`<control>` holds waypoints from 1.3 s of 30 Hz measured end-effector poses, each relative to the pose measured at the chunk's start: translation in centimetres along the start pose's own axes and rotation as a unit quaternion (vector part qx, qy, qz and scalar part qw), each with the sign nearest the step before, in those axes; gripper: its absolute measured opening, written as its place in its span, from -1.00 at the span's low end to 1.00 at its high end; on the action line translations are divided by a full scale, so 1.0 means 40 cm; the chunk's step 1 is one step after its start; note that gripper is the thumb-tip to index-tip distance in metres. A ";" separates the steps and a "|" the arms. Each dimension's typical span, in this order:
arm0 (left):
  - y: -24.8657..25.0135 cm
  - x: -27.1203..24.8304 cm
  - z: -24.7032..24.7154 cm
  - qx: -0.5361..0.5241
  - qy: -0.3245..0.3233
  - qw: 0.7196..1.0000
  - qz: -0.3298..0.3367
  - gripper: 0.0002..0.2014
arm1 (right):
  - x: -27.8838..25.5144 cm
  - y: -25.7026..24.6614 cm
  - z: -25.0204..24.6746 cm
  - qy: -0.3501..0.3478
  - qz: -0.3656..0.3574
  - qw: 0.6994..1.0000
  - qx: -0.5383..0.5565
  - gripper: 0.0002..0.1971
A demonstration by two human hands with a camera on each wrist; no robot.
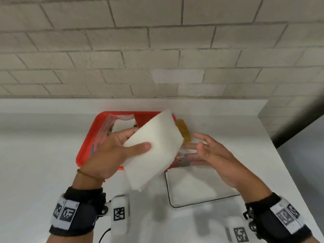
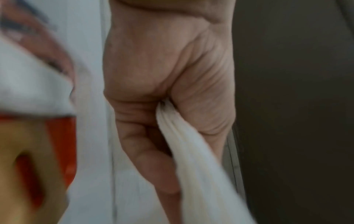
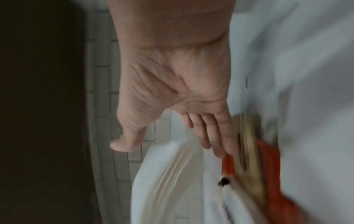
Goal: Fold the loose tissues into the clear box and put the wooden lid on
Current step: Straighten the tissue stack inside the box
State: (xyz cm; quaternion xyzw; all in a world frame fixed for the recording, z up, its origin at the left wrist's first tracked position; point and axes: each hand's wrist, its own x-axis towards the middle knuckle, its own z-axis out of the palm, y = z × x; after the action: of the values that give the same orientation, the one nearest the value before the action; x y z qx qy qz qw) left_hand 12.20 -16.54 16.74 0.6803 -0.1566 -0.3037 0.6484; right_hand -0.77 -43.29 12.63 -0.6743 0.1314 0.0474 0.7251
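Note:
My left hand [image 1: 138, 139] holds a thick stack of white tissues [image 1: 154, 148] tilted above the counter, thumb on top and fingers underneath. In the left wrist view the hand [image 2: 153, 136] pinches the tissue stack [image 2: 193, 154] between palm and fingers. My right hand [image 1: 198, 146] is open with fingers spread, close to the stack's right edge. The right wrist view shows that hand [image 3: 206, 133] straight-fingered and apart from the tissues [image 3: 162, 174]. The clear box [image 1: 206, 201] stands on the counter below my right hand. The wooden lid [image 1: 183, 130] is partly hidden behind the stack.
A red tray [image 1: 87, 146] lies at the back of the white counter [image 1: 43, 155], holding a clear plastic wrapper [image 1: 121, 123] with white tissue in it. The tiled wall is just behind. The counter's right edge [image 1: 280, 155] drops off beside a dark surface.

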 end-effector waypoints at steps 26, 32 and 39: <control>-0.203 0.081 0.261 0.331 0.008 0.943 -0.032 -0.64 | -0.050 0.077 -0.215 0.134 0.113 0.929 -0.325 -0.52; -0.204 0.071 0.249 0.349 0.034 0.936 -0.032 -0.64 | -0.057 0.081 -0.210 0.114 0.101 0.933 -0.325 -0.48; -0.215 0.074 0.250 0.431 0.030 0.902 -0.024 -0.58 | -0.036 0.103 -0.194 0.110 0.111 0.903 -0.399 -0.68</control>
State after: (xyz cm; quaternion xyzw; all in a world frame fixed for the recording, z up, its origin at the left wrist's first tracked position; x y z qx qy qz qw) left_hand 6.74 -25.26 7.95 0.9055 -0.2361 -0.2018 0.2890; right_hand -4.17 -50.45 8.57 -0.8894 0.2542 0.1013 0.3661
